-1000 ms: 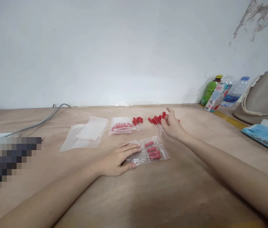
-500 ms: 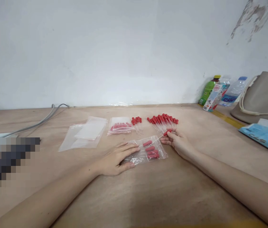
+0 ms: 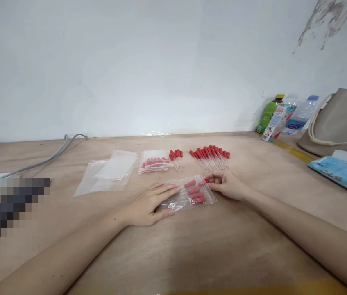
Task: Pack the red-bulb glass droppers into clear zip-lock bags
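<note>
Clock centred on the bag [image 3: 181, 200] lying flat on the table [image 3: 130, 254], 12 = wall side. L hand [image 3: 151, 205] comes in from 8 o'c, open, palm down, fingers spread on the bag's 9 o'c end, thumb apart; prob. pins it so thin plastic won't slide or ruck up. R hand [image 3: 224, 184], approx. 2 o'c, has thumb & fingertips pinched on the red bulb of one dropper [image 3: 203, 182] at the bag's R edge, stem pointing toward 9; gripping the bulb end prob. leaves the thin stem free to lead. Can't tell how much stem is inside. Bagged droppers [image 3: 195, 191] lie roughly parallel, bulbs toward 3, prob. to nest neatly. Big dropper pile [image 3: 212, 152] at 1 o'c, bulbs wallward, fanned, near R hand, prob. for easy reach; small pile [image 3: 177, 159] betw. 11 & 12. Filled bags [image 3: 155, 161] stacked at 10–11, flat bags [image 3: 112, 168] betw. 9 & 10, prob. kept separate to avoid mix-ups.
</note>
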The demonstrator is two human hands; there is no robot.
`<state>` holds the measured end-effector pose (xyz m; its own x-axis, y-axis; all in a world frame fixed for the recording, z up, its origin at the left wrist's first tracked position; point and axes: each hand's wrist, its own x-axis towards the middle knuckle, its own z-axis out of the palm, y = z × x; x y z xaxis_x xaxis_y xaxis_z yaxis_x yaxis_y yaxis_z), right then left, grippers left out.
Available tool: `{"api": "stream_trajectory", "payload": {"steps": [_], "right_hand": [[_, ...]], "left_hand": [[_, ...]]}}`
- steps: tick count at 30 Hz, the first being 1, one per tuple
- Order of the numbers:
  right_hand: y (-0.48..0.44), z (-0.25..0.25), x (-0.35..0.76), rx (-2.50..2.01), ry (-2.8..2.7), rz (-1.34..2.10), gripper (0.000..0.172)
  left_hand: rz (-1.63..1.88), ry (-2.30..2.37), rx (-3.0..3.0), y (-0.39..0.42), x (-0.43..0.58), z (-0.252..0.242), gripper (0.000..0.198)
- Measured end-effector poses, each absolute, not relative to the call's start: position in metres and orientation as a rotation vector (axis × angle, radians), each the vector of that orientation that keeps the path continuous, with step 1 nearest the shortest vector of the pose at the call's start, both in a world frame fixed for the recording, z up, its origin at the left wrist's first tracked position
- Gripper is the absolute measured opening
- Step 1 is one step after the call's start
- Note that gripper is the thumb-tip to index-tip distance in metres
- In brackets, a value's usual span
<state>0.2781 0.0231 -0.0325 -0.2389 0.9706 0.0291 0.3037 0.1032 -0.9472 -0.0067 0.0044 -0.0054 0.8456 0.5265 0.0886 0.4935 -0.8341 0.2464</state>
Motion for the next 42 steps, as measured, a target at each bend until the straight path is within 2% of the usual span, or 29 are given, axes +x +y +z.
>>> {"api": "stream_trajectory", "payload": {"steps": [5,9,18,24,28,33,38,42], "right_hand": [[0.024,-0.029,0.276,-1.187,-1.606,1.255,0.032],[0.019,-0.025,0.266,-1.198,-1.58,1.224,0.03],[0.015,-0.019,0.269,-1.177,-1.634,1.392,0.034],[0.022,-0.019,0.268,-1.449,-1.504,1.169,0.032],[0.027,-0.023,0.265,-1.375,-1.705,1.139,0.029],[0.022,-0.02,0.261,-1.229,-1.649,1.35,0.025],[0.017,-0.015,0.263,-1.037,-1.287,1.681,0.017],[0.023,-0.006,0.27,-0.989,-1.015,1.682,0.009]], "left_hand": [[0.27,0.76,2.812,0.005,-0.006,-0.007,0.055],[0.266,0.766,2.818,0.005,-0.006,-0.007,0.056],[0.279,0.77,2.812,0.005,-0.006,-0.007,0.056],[0.256,0.778,2.818,0.005,-0.006,-0.006,0.053],[0.262,0.752,2.81,0.005,-0.006,-0.006,0.052],[0.314,0.713,2.764,0.004,-0.006,-0.006,0.056],[0.423,0.842,2.676,0.003,-0.007,-0.006,0.068],[0.328,0.887,2.696,0.006,-0.008,-0.008,0.059]]}}
